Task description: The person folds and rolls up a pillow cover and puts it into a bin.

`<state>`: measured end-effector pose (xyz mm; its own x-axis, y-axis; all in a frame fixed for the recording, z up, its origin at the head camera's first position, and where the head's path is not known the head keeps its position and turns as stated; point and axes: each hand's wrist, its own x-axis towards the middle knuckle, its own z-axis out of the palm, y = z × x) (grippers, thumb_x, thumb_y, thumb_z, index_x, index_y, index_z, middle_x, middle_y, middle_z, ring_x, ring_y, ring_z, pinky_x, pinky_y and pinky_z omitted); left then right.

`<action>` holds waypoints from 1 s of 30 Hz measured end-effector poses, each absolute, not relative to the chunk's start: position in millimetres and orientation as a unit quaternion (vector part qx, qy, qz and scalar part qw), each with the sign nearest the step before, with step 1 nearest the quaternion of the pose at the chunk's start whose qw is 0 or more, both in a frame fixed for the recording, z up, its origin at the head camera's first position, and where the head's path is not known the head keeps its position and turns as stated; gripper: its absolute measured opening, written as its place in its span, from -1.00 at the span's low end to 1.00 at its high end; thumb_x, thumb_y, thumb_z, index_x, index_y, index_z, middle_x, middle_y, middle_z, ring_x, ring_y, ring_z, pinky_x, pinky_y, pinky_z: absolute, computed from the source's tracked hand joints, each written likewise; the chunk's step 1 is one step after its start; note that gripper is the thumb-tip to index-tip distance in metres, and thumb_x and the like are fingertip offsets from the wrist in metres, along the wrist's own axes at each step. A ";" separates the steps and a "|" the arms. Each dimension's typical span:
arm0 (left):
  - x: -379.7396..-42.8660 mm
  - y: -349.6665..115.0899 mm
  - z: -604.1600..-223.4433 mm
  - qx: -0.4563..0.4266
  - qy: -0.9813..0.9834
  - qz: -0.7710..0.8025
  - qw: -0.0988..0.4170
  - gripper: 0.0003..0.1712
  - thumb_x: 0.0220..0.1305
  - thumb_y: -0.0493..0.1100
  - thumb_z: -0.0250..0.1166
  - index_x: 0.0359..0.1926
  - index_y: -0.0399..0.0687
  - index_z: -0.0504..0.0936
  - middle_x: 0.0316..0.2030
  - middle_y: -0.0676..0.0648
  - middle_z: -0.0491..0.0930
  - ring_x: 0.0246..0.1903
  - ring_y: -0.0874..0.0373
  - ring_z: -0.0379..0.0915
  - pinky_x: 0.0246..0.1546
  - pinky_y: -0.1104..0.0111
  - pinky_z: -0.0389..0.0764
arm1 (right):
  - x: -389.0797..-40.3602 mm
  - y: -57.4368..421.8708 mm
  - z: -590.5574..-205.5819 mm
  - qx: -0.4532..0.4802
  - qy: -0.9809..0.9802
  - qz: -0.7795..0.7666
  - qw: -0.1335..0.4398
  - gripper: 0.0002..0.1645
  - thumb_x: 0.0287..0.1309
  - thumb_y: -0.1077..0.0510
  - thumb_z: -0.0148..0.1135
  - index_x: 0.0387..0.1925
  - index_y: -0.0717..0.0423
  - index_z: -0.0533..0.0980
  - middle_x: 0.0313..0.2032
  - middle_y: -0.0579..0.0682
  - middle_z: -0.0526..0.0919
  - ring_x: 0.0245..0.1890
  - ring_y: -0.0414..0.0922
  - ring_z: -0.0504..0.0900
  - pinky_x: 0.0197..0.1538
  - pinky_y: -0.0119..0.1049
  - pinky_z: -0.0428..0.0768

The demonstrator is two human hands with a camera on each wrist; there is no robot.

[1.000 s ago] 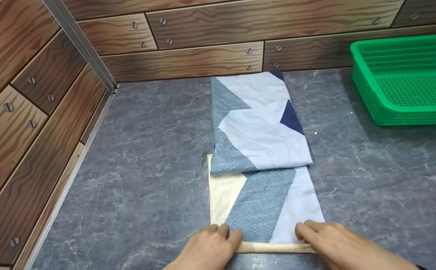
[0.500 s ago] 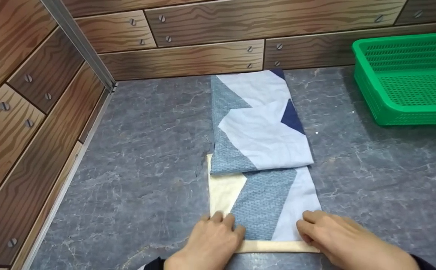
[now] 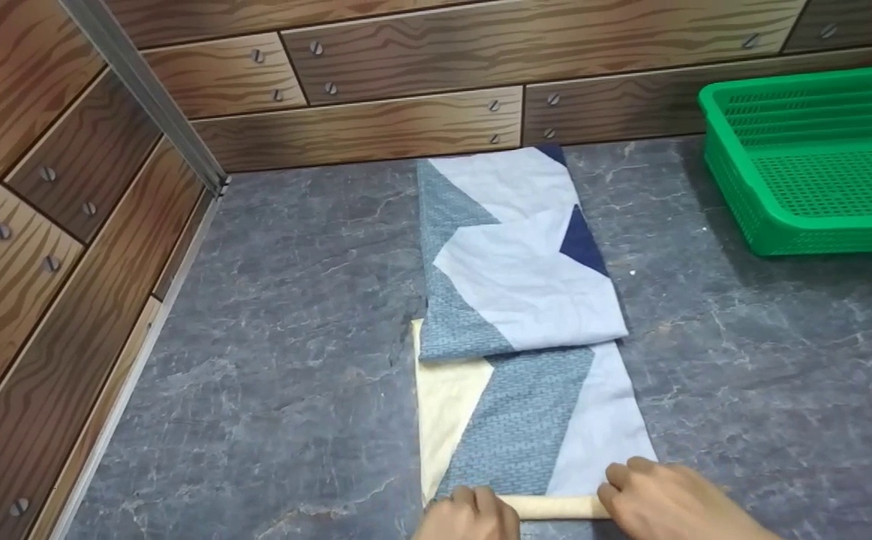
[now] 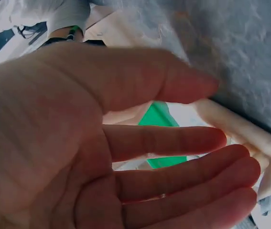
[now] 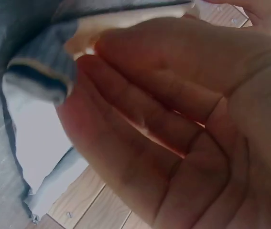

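Note:
A long folded cloth (image 3: pixel 526 292) with white, grey-blue, cream and navy patches lies flat on the dark marbled surface. Its near edge is turned into a narrow cream roll (image 3: pixel 560 508). My left hand (image 3: pixel 473 517) holds the left part of this roll, knuckles up; from the left wrist, the roll (image 4: pixel 250 129) runs out past the thumb and fingertips. At the other end my right hand (image 3: pixel 669 499) pinches the roll between thumb and fingers. The right wrist view shows the layered grey-blue end (image 5: pixel 39 71) of the roll beside those fingertips.
A green plastic basket (image 3: pixel 736 180) stands at the back right. Wood-patterned panels (image 3: pixel 406 67) close off the back and the left side, joined by a metal corner strip (image 3: pixel 143 90). The marbled surface (image 3: pixel 293 337) extends on both sides of the cloth.
My left hand has moved right and nearer to me along the roll, after briefly reaching further forward. My right hand has shifted slightly nearer too. The head view has tilted a little.

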<state>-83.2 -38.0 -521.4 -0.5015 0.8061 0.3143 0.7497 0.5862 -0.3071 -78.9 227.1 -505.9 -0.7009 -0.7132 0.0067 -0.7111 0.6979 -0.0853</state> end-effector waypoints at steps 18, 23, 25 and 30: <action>-103.9 -46.3 -511.4 -0.483 -0.829 0.068 0.275 -0.44 0.53 -0.31 -0.18 -0.69 0.14 0.22 -0.66 0.10 0.15 -0.62 0.31 -0.24 -0.73 0.51 -0.19 | -71.5 209.3 -512.3 -0.411 0.896 -0.016 -0.164 -0.62 0.02 0.02 0.43 -0.56 -0.05 0.35 -0.60 -0.20 0.15 -0.59 -0.31 -0.02 -0.63 -0.50 -0.02; -105.1 -44.8 -506.7 -0.476 -0.828 0.052 0.291 -0.68 0.21 -0.17 0.21 -0.62 0.12 0.31 -0.62 0.10 0.25 -0.70 0.30 0.04 -0.78 0.48 -0.07 | -71.0 201.5 -510.4 -0.401 0.881 -0.006 -0.252 -0.52 0.50 -0.03 -0.01 -0.59 -0.02 0.23 -0.60 -0.18 0.09 -0.57 -0.29 -0.06 -0.58 -0.49 -0.11; -104.9 -44.8 -506.1 -0.471 -0.831 0.042 0.293 -0.68 0.18 -0.17 0.22 -0.62 0.11 0.31 -0.63 0.10 0.24 -0.71 0.30 0.02 -0.74 0.45 -0.12 | -71.0 198.2 -508.7 -0.395 0.876 -0.007 -0.275 -0.42 0.68 -0.01 -0.29 -0.60 -0.01 0.21 -0.60 -0.16 0.07 -0.57 -0.28 -0.08 -0.56 -0.48 -0.14; -103.8 -46.7 -503.6 -0.466 -0.839 0.035 0.278 -0.64 0.22 -0.15 0.27 -0.62 0.10 0.30 -0.64 0.10 0.22 -0.70 0.31 -0.10 -0.74 0.45 -0.17 | -70.7 198.4 -504.8 -0.394 0.877 -0.006 -0.276 -0.35 0.71 -0.09 -0.40 -0.61 -0.02 0.22 -0.61 -0.17 0.06 -0.58 -0.28 -0.10 -0.56 -0.48 -0.17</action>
<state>-103.8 -46.7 -503.6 -0.4114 0.8020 0.4330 0.7628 0.5630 -0.3180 -70.7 198.4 -504.8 -0.5382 -0.6870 0.4883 -0.6934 0.6902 0.2069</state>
